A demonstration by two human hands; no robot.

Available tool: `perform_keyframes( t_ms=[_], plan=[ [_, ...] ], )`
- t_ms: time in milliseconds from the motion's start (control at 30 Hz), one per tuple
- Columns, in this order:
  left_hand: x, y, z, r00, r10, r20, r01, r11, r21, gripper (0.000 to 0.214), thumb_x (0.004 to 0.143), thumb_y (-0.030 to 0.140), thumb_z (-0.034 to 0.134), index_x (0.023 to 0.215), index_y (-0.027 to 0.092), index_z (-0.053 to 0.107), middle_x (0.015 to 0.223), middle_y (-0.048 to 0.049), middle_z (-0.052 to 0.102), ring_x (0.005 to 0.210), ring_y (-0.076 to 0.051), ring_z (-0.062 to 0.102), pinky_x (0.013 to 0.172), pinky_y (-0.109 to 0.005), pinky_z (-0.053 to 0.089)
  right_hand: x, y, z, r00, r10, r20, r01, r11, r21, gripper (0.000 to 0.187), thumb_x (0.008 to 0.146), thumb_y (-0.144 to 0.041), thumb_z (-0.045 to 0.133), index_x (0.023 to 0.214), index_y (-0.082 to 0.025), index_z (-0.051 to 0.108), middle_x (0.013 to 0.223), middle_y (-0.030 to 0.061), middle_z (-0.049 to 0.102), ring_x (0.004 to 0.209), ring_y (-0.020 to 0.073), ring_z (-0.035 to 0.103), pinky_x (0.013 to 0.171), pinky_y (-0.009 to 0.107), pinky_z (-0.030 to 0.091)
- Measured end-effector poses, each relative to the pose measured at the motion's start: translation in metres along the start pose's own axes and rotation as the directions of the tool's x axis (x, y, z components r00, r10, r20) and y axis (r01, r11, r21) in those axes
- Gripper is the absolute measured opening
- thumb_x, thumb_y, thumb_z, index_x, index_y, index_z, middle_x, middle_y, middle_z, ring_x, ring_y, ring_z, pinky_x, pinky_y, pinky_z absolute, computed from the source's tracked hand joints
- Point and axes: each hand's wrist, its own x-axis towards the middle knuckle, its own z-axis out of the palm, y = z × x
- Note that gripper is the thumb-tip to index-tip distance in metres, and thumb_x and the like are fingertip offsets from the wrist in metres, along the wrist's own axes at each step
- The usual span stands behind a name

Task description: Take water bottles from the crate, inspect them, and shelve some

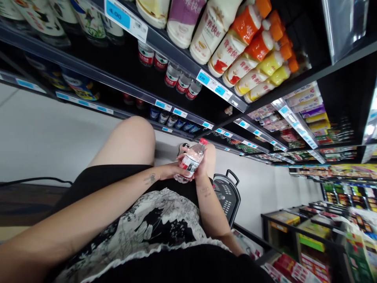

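The big dark shelf (118, 59) fills the top of the frame, and a bump could tip its drinks if an arm swung up too fast. The pale floor (262, 184) shows right of the middle. The bottle (193, 155) is in the middle of the frame, with the fingers of the left hand (173, 171) and right hand (202, 163) wrapped around it. It might slip and drop if both hands got loose, because its sides look smooth. Squeezing too hard might dent it, since it looks thin. It is see-through and leans, top toward the upper right. Around it goes a red, white and dark label (190, 163). Its little cap (203, 141) is red.
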Motion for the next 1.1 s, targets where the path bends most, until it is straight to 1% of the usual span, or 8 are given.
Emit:
perform_keyframes(
  t_ms=[133,400,567,667,767,833,967,1100],
  plan=[
    [0.006,-0.001,0.001,0.987,0.045,-0.156,-0.04,0.999,0.037,0.042,0.057,0.041,0.092,0.086,0.013,0.078,0.084,-0.0111,0.079,0.078,-0.024,0.073,0.082,-0.036,0.057,0.007,-0.003,-0.004,1.0,0.018,-0.024,-0.018,1.0,0.006,0.096,0.072,-0.097,0.025,0.099,-0.014,0.068,0.08,0.0153,0.073,0.094,0.0338,0.071,0.072,0.045,0.062],
    [0.006,0.005,0.005,0.985,-0.091,-0.148,0.091,0.996,-0.004,0.051,0.061,0.058,0.085,0.084,0.013,0.079,0.087,-0.0166,0.08,0.08,-0.027,0.074,0.08,-0.037,0.057,0.01,0.012,-0.012,0.996,-0.011,-0.085,0.027,0.981,0.193,0.084,0.076,-0.095,0.03,0.09,-0.019,0.063,0.083,0.0133,0.073,0.097,0.0319,0.072,0.074,0.044,0.062],
    [0.011,0.004,0.004,0.861,0.072,-0.504,-0.001,0.99,0.141,0.066,0.059,0.07,0.083,0.093,0.015,0.075,0.078,-0.0086,0.076,0.072,-0.023,0.07,0.069,-0.033,0.055,0.018,0.017,-0.013,0.968,-0.096,-0.232,0.154,0.957,0.247,0.055,0.091,-0.071,0.047,0.089,-0.019,0.065,0.078,0.0063,0.071,0.087,0.0244,0.072,0.085,0.039,0.06],
    [0.013,0.001,0.004,0.775,0.217,-0.594,-0.077,0.965,0.252,0.068,0.058,0.066,0.084,0.104,0.017,0.071,0.085,-0.0068,0.076,0.078,-0.024,0.07,0.067,-0.031,0.054,0.023,0.013,-0.009,0.927,-0.136,-0.349,0.24,0.93,0.277,0.043,0.097,-0.059,0.047,0.094,-0.02,0.064,0.085,0.0023,0.072,0.085,0.0186,0.07,0.091,0.033,0.057],
    [0.013,-0.004,0.005,0.724,0.33,-0.606,-0.119,0.925,0.361,0.062,0.056,0.052,0.09,0.104,0.018,0.067,0.078,-0.0028,0.072,0.067,-0.018,0.064,0.06,-0.027,0.049,0.019,0.008,-0.008,0.959,-0.132,-0.252,0.207,0.932,0.298,0.056,0.1,-0.064,0.032,0.108,-0.019,0.064,0.098,0.0041,0.073,0.093,0.0194,0.068,0.093,0.036,0.055],
    [0.011,-0.006,0.003,0.745,0.31,-0.591,-0.115,0.932,0.344,0.047,0.065,0.052,0.084,0.091,0.017,0.066,0.06,0.0006,0.062,0.051,-0.013,0.051,0.051,-0.025,0.041,0.013,0.007,-0.01,0.972,-0.142,-0.187,0.194,0.934,0.299,0.057,0.099,-0.066,0.031,0.112,-0.02,0.063,0.105,0.0053,0.073,0.096,0.0207,0.067,0.09,0.038,0.055],
    [0.001,-0.004,-0.004,0.923,0.166,-0.347,-0.172,0.985,0.012,0.044,0.077,0.058,0.066,0.083,0.015,0.066,0.056,-0.0008,0.055,0.042,-0.007,0.031,0.041,-0.024,0.025,0.001,0.011,-0.017,0.954,-0.204,-0.22,0.253,0.941,0.226,0.034,0.09,-0.054,0.054,0.109,-0.026,0.061,0.1,0.0028,0.071,0.08,0.0184,0.064,0.071,0.03,0.054],
    [-0.012,-0.003,-0.003,0.998,0.059,-0.028,-0.063,0.982,-0.179,0.055,0.071,0.067,0.064,0.085,0.014,0.07,0.055,-0.0014,0.054,0.043,-0.008,0.031,0.039,-0.023,0.026,-0.01,0.017,-0.019,0.965,-0.245,-0.09,0.251,0.965,0.069,0.062,0.069,-0.058,0.07,0.121,-0.026,0.057,0.106,0.0079,0.071,0.082,0.0216,0.064,0.056,0.026,0.047]
  ],
)
